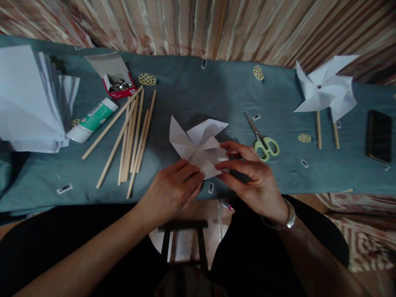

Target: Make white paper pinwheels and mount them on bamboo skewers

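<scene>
Surface [185, 95]: patterned blue-green cloth, running across the view
Curtain [185, 29]: hangs in folds beyond the far edge
Paper [17, 99]: stacked white sheets at the left end
Sticks [146, 130]: loose bundle left of centre, some crossing
Far-right pinwheel [328, 88]: white blades, two sticks showing below; whether one or two overlap cannot be told
Right hand [255, 179]: partly open, index finger and thumb pinching a corner of the pinwheel [198, 148]
Left hand [177, 183]: fingers curled at its near edge; tips partly hidden, grip cannot be told
Pinwheel: white paper, at centre between the hands
Tube [95, 119]: between paper and sticks
Box [119, 84]: open, shiny metal pieces inside
Scissors [261, 140]: green-handled, just beyond the right hand
Phone [379, 135]: dark, at the right end
</scene>
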The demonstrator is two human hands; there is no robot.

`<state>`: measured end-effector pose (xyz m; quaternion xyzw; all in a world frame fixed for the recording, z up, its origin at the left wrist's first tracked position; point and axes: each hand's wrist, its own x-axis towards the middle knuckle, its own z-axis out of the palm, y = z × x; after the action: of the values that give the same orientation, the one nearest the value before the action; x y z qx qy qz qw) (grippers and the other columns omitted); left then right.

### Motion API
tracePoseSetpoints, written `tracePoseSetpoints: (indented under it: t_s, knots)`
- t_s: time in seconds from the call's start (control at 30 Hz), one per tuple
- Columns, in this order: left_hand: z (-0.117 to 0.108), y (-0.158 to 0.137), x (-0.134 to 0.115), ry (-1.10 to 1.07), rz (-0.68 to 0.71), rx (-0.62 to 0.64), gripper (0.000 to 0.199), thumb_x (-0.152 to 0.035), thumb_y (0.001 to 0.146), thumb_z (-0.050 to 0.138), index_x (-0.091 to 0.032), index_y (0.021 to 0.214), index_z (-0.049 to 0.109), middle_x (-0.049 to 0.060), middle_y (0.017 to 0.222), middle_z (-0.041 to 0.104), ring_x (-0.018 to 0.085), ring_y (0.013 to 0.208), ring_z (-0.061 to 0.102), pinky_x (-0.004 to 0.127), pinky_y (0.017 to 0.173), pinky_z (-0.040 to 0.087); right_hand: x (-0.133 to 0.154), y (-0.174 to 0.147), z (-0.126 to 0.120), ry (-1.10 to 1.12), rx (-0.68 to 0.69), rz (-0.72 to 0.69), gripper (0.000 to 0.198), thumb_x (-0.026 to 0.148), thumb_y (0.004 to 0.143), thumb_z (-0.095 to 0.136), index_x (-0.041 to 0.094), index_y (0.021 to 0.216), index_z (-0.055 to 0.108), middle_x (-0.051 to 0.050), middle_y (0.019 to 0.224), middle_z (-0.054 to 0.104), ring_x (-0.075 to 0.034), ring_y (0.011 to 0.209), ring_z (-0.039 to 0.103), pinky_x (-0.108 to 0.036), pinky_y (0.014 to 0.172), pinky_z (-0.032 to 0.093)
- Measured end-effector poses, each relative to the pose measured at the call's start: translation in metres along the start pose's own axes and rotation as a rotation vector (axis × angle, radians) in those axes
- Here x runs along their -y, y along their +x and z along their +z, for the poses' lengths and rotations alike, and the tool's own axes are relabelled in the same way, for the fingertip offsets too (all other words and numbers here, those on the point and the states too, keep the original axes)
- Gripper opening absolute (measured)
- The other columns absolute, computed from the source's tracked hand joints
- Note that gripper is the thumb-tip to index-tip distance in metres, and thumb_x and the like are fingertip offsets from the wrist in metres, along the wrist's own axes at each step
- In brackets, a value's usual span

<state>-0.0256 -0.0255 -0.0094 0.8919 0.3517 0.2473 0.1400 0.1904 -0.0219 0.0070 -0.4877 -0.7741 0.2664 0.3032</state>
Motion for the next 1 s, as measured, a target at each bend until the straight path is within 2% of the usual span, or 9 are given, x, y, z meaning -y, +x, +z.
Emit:
tracePoseSetpoints:
  t_s: [0.27, 0.43, 0.57, 0.73, 1.0]
  knots:
    - [0.004, -0.002, 0.001, -0.064, -0.073, -0.047, 0.012, -0.014, 0.093, 0.055, -0.011, 0.095, 0.066, 0.008, 0.088, 0.071, 0.020, 0.079, 0.064, 0.033, 0.070, 0.058, -0.001, 0.008, 0.010, -0.066, -0.066, 0.021, 0.009, 0.022, 0.086, 0.067, 0.026, 0.091, 0.074, -0.003, 0.136, 0.058, -0.029, 0.131, 0.049, -0.052, 0.105, 0.045]
    - [0.004, -0.005, -0.001, -0.085, -0.100, -0.064, 0.019, -0.019, 0.095, 0.054, -0.008, 0.110, 0.058, 0.008, 0.089, 0.071, 0.020, 0.078, 0.065, 0.034, 0.067, 0.059, -0.002, 0.011, 0.016, -0.101, -0.071, 0.027, 0.007, 0.022, 0.086, 0.066, 0.024, 0.087, 0.072, -0.004, 0.139, 0.056, -0.030, 0.132, 0.049, -0.052, 0.106, 0.045]
    - [0.004, -0.008, -0.002, -0.053, -0.038, -0.036, 0.028, -0.016, 0.094, 0.055, -0.008, 0.121, 0.055, 0.008, 0.089, 0.070, 0.021, 0.079, 0.064, 0.035, 0.068, 0.060, -0.001, 0.013, 0.020, -0.157, -0.071, 0.021, 0.006, 0.022, 0.086, 0.066, 0.023, 0.086, 0.072, -0.005, 0.140, 0.056, -0.031, 0.133, 0.048, -0.053, 0.108, 0.042]
    - [0.005, -0.009, 0.000, -0.067, -0.021, -0.031, 0.021, -0.012, 0.093, 0.057, -0.008, 0.112, 0.063, 0.010, 0.094, 0.070, 0.021, 0.085, 0.063, 0.036, 0.072, 0.061, -0.001, 0.015, 0.025, -0.196, -0.093, 0.020, 0.007, 0.020, 0.086, 0.065, 0.020, 0.085, 0.072, -0.009, 0.139, 0.057, -0.031, 0.129, 0.052, -0.052, 0.105, 0.045]
    - [0.006, -0.008, -0.001, -0.115, -0.079, -0.075, 0.019, -0.013, 0.093, 0.057, -0.006, 0.109, 0.065, 0.011, 0.097, 0.070, 0.021, 0.086, 0.063, 0.036, 0.075, 0.061, -0.001, 0.016, 0.032, -0.227, -0.114, 0.023, 0.009, 0.021, 0.087, 0.063, 0.018, 0.085, 0.072, -0.013, 0.137, 0.058, -0.031, 0.128, 0.052, -0.053, 0.106, 0.045]
